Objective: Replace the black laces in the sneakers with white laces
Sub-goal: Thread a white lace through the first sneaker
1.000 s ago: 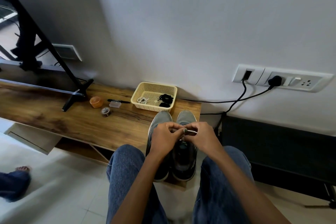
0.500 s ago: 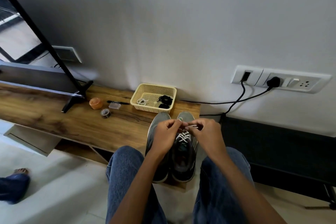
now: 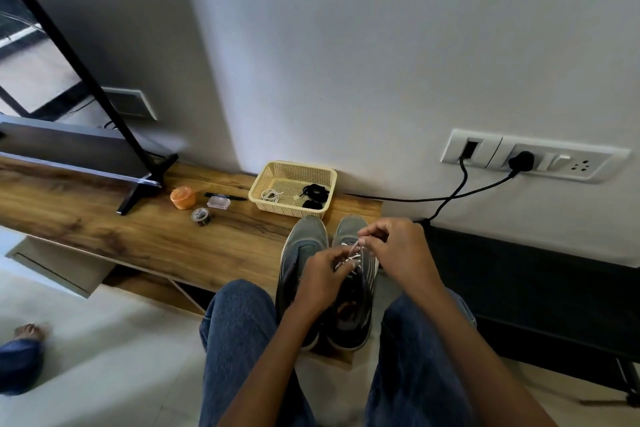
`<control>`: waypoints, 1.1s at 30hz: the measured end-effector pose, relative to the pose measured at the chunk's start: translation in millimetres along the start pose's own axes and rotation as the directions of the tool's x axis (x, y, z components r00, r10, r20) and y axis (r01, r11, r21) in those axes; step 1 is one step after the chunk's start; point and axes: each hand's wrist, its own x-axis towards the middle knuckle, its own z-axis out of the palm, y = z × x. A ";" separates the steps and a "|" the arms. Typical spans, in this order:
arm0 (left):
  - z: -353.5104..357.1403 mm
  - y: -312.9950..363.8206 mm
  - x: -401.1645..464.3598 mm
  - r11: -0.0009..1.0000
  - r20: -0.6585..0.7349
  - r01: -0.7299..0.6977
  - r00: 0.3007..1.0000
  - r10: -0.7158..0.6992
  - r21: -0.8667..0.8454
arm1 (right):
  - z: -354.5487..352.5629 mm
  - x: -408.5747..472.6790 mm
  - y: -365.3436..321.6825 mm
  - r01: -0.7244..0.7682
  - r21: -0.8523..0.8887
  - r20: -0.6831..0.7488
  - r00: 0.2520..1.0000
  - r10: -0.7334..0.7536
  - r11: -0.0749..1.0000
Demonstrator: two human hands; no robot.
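Observation:
Two grey sneakers stand side by side at the near right end of the wooden bench, toes toward the wall. The left sneaker [image 3: 302, 246] shows no lace. The right sneaker [image 3: 349, 308] carries a white lace [image 3: 352, 255] crossed through its eyelets. My left hand [image 3: 320, 282] pinches one part of that lace over the tongue. My right hand [image 3: 398, 253] pinches the lace's other end a little higher, near the toe. A cream basket [image 3: 294, 172] behind the shoes holds a coiled white lace [image 3: 272, 195] and bundled black laces [image 3: 314, 193].
On the wooden bench [image 3: 138, 232] lie an orange tub [image 3: 182, 197], a small round tin [image 3: 200, 215], a clear box and a pen. A black stand leg [image 3: 138, 189] rests at left. Black cables [image 3: 460, 191] run from wall sockets. Another person's foot [image 3: 29, 333] is at far left.
My hands have moved apart: the left dropped toward the tongue, the right rose toward the toe, drawing the white lace out between them. More of the laced eyelets is now exposed.

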 end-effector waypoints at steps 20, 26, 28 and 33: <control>30.8 -0.9 -11.3 0.997 -0.263 0.075 0.961 -0.080 -0.029 | -10.9 13.7 -1.3 0.028 -0.106 0.069 0.997 -0.021 0.994; 28.8 6.5 -32.5 0.979 -0.377 0.146 0.923 -0.082 0.145 | -0.3 5.8 34.6 -0.135 0.129 -0.048 0.989 0.142 0.982; 30.4 6.8 -38.9 0.977 -0.369 0.132 0.927 -0.061 0.169 | 9.7 2.2 46.7 -0.148 0.146 -0.103 0.981 0.164 0.978; 35.8 -2.7 -54.1 0.937 -0.326 0.097 0.945 0.020 0.337 | 45.6 -12.3 67.0 -0.136 0.143 -0.105 0.983 0.152 0.980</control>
